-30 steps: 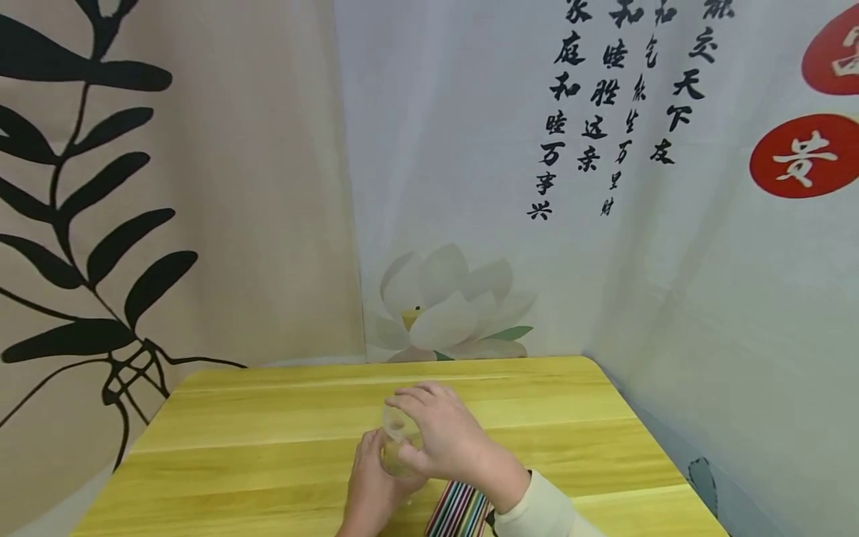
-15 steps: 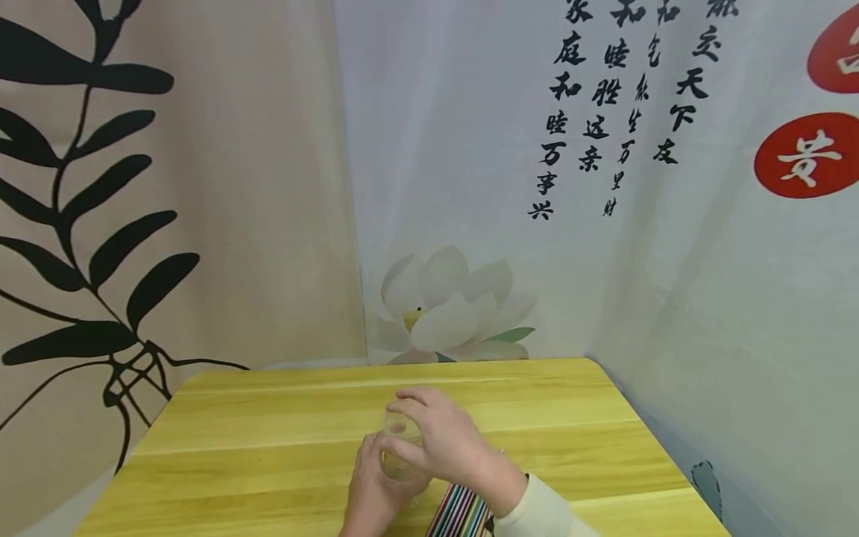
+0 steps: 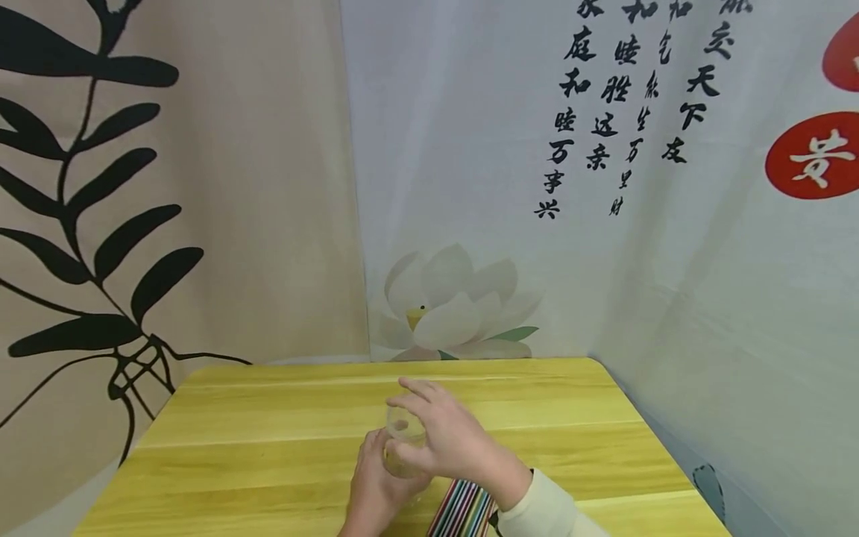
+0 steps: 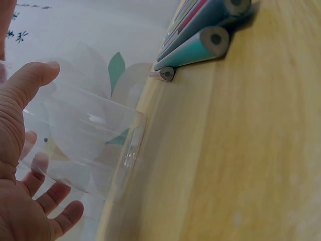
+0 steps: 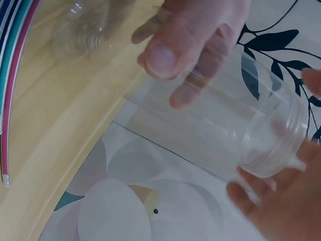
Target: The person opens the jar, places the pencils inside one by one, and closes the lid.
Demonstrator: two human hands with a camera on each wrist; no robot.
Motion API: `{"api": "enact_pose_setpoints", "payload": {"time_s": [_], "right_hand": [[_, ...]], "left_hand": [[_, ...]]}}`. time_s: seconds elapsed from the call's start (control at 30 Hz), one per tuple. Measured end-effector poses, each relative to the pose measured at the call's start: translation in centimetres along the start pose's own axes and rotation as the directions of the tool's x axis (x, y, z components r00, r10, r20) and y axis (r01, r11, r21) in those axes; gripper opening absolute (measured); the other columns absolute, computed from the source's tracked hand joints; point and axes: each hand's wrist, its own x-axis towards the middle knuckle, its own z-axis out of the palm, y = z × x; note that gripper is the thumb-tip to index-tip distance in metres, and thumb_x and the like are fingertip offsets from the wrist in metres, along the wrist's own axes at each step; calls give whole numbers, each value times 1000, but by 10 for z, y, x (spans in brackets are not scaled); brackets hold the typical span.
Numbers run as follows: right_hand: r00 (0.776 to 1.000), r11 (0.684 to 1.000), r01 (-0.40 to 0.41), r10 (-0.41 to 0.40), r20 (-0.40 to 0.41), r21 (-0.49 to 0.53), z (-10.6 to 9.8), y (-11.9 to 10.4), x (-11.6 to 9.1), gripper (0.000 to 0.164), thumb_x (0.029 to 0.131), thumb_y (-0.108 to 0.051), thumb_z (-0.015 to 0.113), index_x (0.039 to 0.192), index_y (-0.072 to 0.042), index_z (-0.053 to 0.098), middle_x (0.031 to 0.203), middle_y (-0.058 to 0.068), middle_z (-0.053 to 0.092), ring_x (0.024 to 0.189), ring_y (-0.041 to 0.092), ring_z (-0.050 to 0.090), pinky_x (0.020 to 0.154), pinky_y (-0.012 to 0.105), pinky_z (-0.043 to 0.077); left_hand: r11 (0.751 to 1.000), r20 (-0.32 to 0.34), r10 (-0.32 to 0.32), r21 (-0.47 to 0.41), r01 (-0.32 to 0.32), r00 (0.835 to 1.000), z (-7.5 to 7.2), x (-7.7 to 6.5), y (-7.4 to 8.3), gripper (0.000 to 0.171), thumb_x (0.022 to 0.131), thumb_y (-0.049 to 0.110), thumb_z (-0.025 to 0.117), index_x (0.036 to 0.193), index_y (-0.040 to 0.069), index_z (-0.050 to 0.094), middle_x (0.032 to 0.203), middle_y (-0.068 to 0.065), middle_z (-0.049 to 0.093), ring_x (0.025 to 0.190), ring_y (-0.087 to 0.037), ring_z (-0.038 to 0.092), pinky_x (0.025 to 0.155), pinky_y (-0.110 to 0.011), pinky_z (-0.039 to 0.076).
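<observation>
Clear, see-through material formed the cylindrical container [image 3: 406, 426], which was found between the person's two hands, above the near-middle part of the yellow wood-grain worktop [image 3: 268, 425]. The left hand [image 3: 381, 481] gripped the body, thumb on one side and fingers on the other. The right hand [image 3: 451, 436] was placed about the upper end, its fingers spread apart; whether it gripped the container or merely touched it could not be determined. A ridged rim was noted at that upper end. Whether the base met the worktop could not be established.

A row of coloured pencils [image 3: 460, 511] lay on the worktop just to the right of the left hand, partly covered by the right forearm and its pale sleeve [image 3: 552, 509]. Teal, pink and dark blue barrels were identified. The right wrist view also recorded a clear, rounded form [image 5: 83, 32] over the worktop near the pencils, its nature unconfirmed.

Behind stood hangings printed with dark leaves [image 3: 74, 335], a pale lotus [image 3: 463, 306] and black characters [image 3: 560, 149].
</observation>
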Motion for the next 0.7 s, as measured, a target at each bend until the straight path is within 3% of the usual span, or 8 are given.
{"api": "enact_pose_setpoints", "payload": {"time_s": [0.07, 0.13, 0.27, 0.37, 0.47, 0.57, 0.7], "right_hand": [[998, 997, -38, 35, -47, -60, 2, 1, -1, 62, 93, -58, 78, 140, -18, 68, 147, 6, 65, 135, 27, 62, 108, 50, 56], [995, 993, -68, 61, -75, -91, 2, 2, -1, 66, 91, -63, 77, 139, -17, 69, 140, 3, 69, 128, 24, 64, 105, 47, 57], [999, 999, -43, 43, -9, -26, 1, 3, -1, 53, 97, -40, 75, 143, -17, 66, 145, 2, 68, 133, 24, 61, 110, 48, 54], [997, 997, -47, 43, 60, 65, -2, 3, -2, 59, 94, -28, 72, 151, -19, 60, 159, 4, 57, 144, 27, 55, 115, 55, 51], [995, 994, -92, 90, 32, 60, -4, 2, -4, 64, 97, -43, 76, 153, -19, 58, 160, 7, 55, 144, 28, 54, 111, 57, 53], [991, 992, -129, 129, -34, 18, -3, 2, -4, 75, 91, -62, 78, 148, -16, 62, 149, 6, 64, 136, 27, 60, 106, 53, 57], [990, 991, -127, 130, -57, 49, -2, 4, -4, 63, 92, -57, 80, 137, -16, 69, 138, 1, 71, 129, 23, 64, 105, 49, 58]], "left_hand": [[1000, 2, -1, -10, 1, 1000, 0, 0, 1, 76, 74, 45, 97, 137, 24, 61, 133, -2, 58, 122, -24, 57, 98, -56, 57], [1000, -3, -2, -8, 2, 1000, 0, -1, 2, 77, 73, 45, 98, 137, 24, 61, 132, -1, 58, 122, -23, 57, 101, -56, 56], [999, -13, 4, 32, -3, 1000, 1, -1, 1, 79, 72, 43, 99, 138, 22, 61, 131, -2, 59, 122, -25, 58, 99, -55, 58], [999, -12, 7, 54, -6, 1000, 1, 0, 0, 81, 73, 46, 98, 140, 19, 61, 131, -3, 59, 123, -25, 59, 98, -54, 58], [999, -9, -5, 33, 5, 1000, 1, 1, -1, 82, 73, 47, 98, 141, 20, 61, 132, -2, 59, 124, -25, 58, 100, -57, 57], [1000, -14, -10, 11, 10, 1000, 2, 0, 0, 81, 72, 47, 99, 140, 22, 62, 133, -2, 59, 125, -26, 57, 102, -61, 55], [1000, -22, -13, -4, 13, 1000, 3, 0, 0, 79, 70, 45, 100, 137, 26, 63, 133, -1, 59, 128, -28, 58, 104, -62, 54]]}}
